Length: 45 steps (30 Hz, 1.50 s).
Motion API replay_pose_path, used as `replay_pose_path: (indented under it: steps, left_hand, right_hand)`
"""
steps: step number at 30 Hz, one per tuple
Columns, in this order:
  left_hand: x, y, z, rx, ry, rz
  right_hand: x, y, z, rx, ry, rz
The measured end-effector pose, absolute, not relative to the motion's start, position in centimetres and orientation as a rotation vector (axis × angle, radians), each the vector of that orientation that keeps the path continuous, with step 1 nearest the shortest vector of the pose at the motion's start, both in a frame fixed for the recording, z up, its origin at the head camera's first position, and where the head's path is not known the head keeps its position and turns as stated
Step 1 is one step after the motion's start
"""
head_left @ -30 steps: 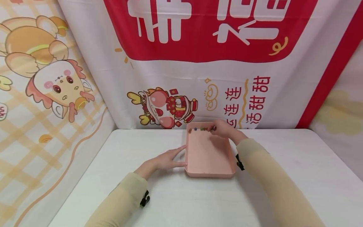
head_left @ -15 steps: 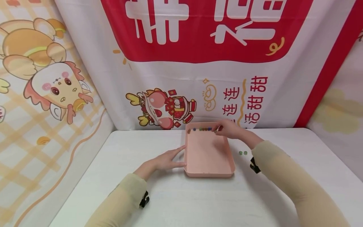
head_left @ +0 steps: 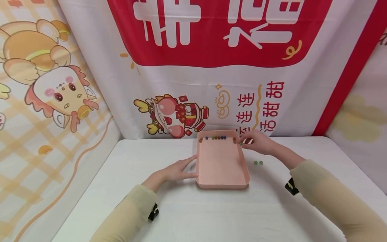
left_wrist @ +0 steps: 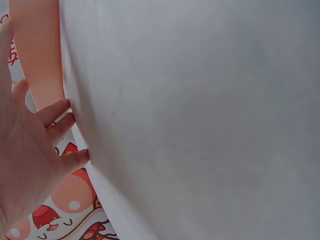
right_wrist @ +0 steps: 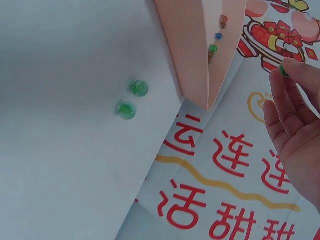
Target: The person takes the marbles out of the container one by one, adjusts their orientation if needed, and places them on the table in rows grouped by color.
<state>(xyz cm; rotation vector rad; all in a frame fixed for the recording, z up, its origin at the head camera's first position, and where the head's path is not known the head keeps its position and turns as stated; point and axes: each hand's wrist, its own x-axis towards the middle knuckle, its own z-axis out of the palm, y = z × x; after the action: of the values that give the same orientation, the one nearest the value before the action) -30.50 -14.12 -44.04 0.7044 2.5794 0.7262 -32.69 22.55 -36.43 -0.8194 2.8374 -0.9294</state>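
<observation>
A shallow pink tray (head_left: 222,164) lies on the white table, with several marbles (head_left: 219,137) in brown, blue and green along its far wall. My left hand (head_left: 176,171) rests against the tray's left side with fingers spread and straight. Just over the far right corner of the tray, my right hand (head_left: 258,142) pinches a green marble (right_wrist: 284,71) between thumb and fingertip. Two clear green marbles (right_wrist: 132,100) lie together on the table, outside the tray on its right.
Behind the white table (head_left: 169,215) hangs a red and white printed cloth (head_left: 181,84), close to the tray's far wall. A cartoon-patterned cloth (head_left: 39,101) covers the left side.
My right hand has moved right from the far wall to the tray's far right corner, with a green marble pinched. The two loose green marbles came into view. My left hand has stayed put.
</observation>
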Motion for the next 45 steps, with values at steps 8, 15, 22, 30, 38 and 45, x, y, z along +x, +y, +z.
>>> replay_pose_path:
  steps: [8,15,22,30,38,45]
  left_hand:
    - [-30.8,-14.3,-44.6,0.717,2.583,0.721]
    - [-30.8,-14.3,-44.6,0.721,2.588,0.728]
    - [-30.7,-14.4,-44.3,0.693,2.592,0.721]
    - [-30.8,-14.3,-44.4,0.706,2.590,0.720]
    - [-31.0,-14.2,-44.8,0.710,2.584,0.722]
    - [-30.8,-14.2,-44.6,0.711,2.586,0.720]
  right_hand:
    - [-30.7,25.9,-36.8,-0.770,2.884,-0.926]
    - [-28.5,29.0,-37.7,-0.645,2.903,-0.939]
    - [-27.0,31.5,-38.8,-0.615,2.923,-0.964]
    - [-26.4,33.0,-40.9,-0.583,2.945,-0.982]
    - [-27.3,33.4,-43.5,-0.577,2.877,-1.051]
    - [-28.6,33.1,-44.6,-0.503,2.870,-1.033]
